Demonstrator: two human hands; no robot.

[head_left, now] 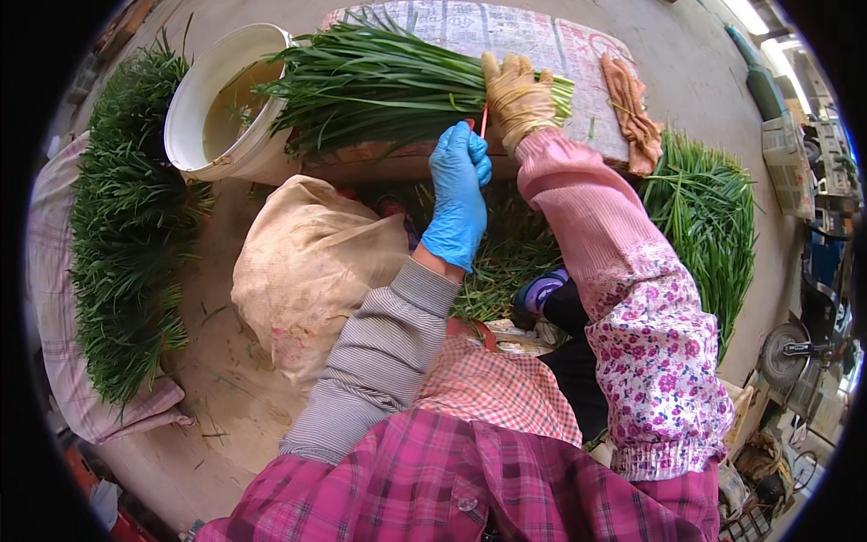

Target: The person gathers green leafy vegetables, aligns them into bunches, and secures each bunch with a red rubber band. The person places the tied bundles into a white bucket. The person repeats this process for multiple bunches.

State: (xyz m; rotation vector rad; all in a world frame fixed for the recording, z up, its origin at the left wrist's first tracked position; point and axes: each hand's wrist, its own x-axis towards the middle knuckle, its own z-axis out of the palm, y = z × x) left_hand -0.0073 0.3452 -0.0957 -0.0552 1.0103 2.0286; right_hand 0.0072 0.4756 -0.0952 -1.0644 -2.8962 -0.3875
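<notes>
A thick bundle of long green garlic chives [388, 86] lies across a low, cloth-covered support [542, 36], its pale cut ends to the right. My right hand [522, 98], in a tan glove, grips the bundle from above near those ends. Just left of it, my left hand [459, 167] in a blue glove is closed with its fingers pinched together. They hold a thin red tie [484, 121], which runs up toward the front side of the bundle beside my right hand. How far the tie goes round the chives is hidden.
A white bucket [181, 135] with murky water stands left of the support. More chives [131, 226] are stacked on a checked cloth [56, 235] at far left, others [709, 208] at right. A crumpled pinkish glove [629, 113] lies on the support's right end; a beige sack [312, 262] sits below.
</notes>
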